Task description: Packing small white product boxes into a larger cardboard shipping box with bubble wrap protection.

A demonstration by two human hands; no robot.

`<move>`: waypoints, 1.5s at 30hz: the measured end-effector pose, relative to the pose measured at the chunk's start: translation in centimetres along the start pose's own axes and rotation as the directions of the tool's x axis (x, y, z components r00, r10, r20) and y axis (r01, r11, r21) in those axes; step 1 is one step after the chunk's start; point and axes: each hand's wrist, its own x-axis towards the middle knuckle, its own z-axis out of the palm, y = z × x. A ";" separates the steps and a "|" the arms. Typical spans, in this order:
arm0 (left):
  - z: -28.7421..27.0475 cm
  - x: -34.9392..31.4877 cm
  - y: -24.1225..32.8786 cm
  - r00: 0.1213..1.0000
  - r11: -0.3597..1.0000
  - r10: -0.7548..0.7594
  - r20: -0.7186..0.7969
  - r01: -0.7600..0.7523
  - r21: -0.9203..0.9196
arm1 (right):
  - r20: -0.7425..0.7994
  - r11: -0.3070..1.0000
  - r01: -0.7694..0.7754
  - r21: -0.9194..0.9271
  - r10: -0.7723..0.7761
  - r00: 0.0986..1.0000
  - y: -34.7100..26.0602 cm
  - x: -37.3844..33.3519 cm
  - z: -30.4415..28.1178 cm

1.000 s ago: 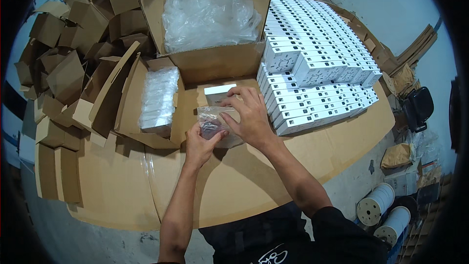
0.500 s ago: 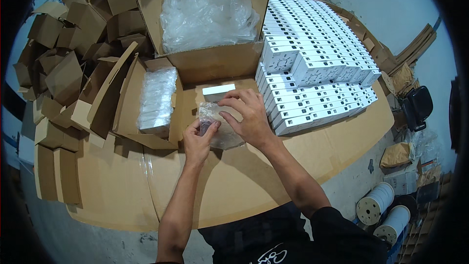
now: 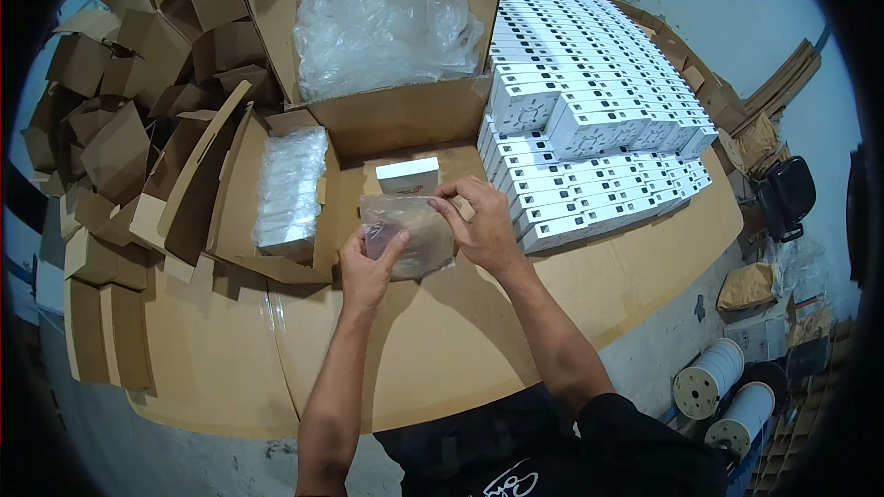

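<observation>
A clear plastic bag (image 3: 419, 244) is stretched between my two hands above the table. My left hand (image 3: 366, 267) pinches its left side, thumb on top. At the bag's upper right corner, the thumb and forefinger of my right hand (image 3: 479, 225) are closed on the edge. Just beyond the bag stands a small white box (image 3: 408, 175), its lower part hidden behind the film. Left of my hands, an open carton (image 3: 327, 258) holds a row of white boxes wrapped in clear plastic (image 3: 292, 186).
A large carton (image 3: 405, 120) full of loose clear bags (image 3: 387, 28) stands at the back. Stacked white boxes (image 3: 599, 129) fill the table's right side. Empty brown cartons (image 3: 120, 138) are heaped at left. Cable spools (image 3: 709, 377) stand on the floor at right.
My right hand has gone from open fingers over the bag to pinching its upper right corner. The bag is now spread flatter and wider. My left hand has shifted slightly left.
</observation>
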 end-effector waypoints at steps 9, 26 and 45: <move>-0.1 0.0 0.2 0.996 0.982 -0.067 0.055 0.056 0.183 | -0.141 0.951 0.240 -0.197 -0.270 0.953 -0.2 0.1 0.5; 0.5 -0.2 -1.3 0.997 0.980 0.074 0.003 -0.073 0.183 | 0.260 0.956 0.216 -0.199 -0.161 0.952 -3.3 1.6 -0.6; -0.4 -0.1 -1.0 0.991 0.994 -0.018 0.133 0.003 0.114 | 0.182 0.947 0.314 0.072 -0.322 0.929 -3.1 3.6 -1.6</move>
